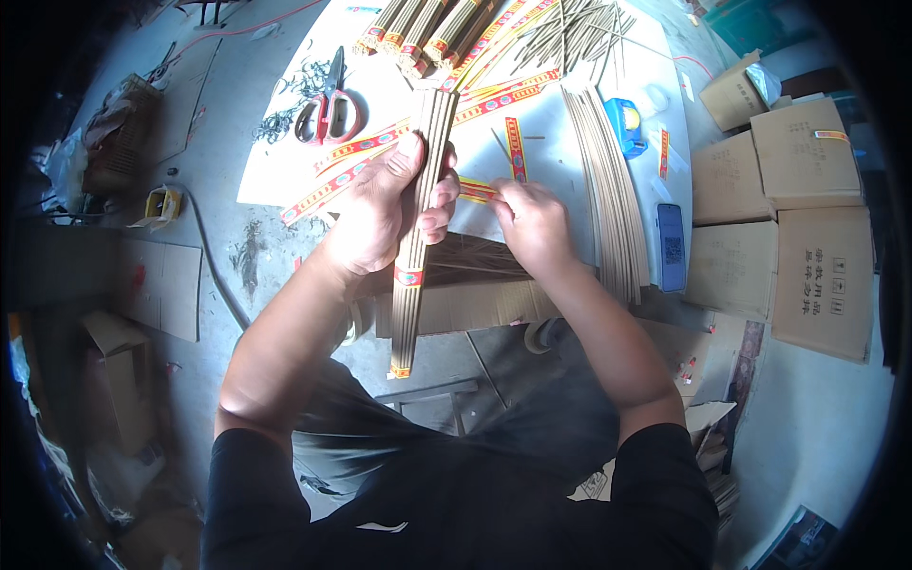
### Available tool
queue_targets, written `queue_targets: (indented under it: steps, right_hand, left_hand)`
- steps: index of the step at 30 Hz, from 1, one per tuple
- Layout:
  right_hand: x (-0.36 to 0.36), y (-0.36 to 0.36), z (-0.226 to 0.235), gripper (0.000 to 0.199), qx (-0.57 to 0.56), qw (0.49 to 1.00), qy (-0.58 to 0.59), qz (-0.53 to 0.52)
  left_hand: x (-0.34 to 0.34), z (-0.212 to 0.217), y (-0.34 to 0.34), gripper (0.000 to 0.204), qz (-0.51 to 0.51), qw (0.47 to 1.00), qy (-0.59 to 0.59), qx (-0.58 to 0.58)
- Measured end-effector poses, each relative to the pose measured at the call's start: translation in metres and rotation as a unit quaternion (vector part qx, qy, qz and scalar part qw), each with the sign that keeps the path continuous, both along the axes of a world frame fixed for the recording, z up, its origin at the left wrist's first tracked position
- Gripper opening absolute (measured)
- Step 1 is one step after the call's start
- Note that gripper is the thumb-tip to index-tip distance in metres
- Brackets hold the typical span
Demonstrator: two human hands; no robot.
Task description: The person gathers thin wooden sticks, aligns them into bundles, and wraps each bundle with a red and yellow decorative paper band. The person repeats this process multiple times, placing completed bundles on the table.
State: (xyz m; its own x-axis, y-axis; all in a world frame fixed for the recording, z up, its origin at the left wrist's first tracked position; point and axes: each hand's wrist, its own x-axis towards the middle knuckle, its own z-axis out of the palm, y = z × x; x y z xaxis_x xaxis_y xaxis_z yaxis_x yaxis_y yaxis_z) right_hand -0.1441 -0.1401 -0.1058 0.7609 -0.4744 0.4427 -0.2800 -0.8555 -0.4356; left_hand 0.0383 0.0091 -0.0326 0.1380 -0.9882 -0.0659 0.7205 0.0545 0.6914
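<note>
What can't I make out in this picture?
All in the head view:
Left hand: middle of its fingers, hidden behind the stick bundle.
Printed strip: its right end, covered by the right hand.
Bundles at the top: far ends, cut off by the picture's edge.
Phone: screen details, too small.

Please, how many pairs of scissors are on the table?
1: the red-handled scissors lie on the white table, left of the stick bundle in the left hand.

A slim bundle of brown sticks (pixel 411 249) slants in the air, a red label (pixel 408 278) around its lower half, a yellow band (pixel 400 372) at its bottom; a red-and-yellow strip (pixel 474 189) sits beside it, perhaps touching.
</note>
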Motion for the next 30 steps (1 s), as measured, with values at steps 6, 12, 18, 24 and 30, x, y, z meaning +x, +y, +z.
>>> queue_targets:
  steps: [6, 12, 18, 24, 30]
  right_hand:
    - [0.003, -0.007, 0.017, 0.011, -0.029, 0.996, -0.082, 0.004]
    - [-0.002, -0.015, 0.037, 0.006, 0.120, 0.987, -0.096, -0.054]
    - [-0.013, -0.023, 0.053, 0.017, 0.453, 0.883, -0.117, -0.045]
    - [-0.020, -0.014, 0.077, 0.021, 0.525, 0.832, -0.178, 0.003]
    - [-0.023, -0.004, 0.116, 0.023, 0.503, 0.844, -0.186, 0.007]
  left_hand:
    - [0.002, -0.004, -0.001, 0.052, -0.065, 0.989, 0.125, -0.036]
    - [-0.003, 0.002, -0.005, 0.050, -0.062, 0.996, 0.066, -0.008]
    - [-0.004, 0.014, -0.011, 0.048, -0.035, 0.999, -0.026, 0.001]
    - [0.000, 0.008, -0.014, 0.057, -0.186, 0.945, 0.230, -0.139]
    - [0.000, 0.011, -0.010, 0.060, -0.190, 0.948, 0.215, -0.135]
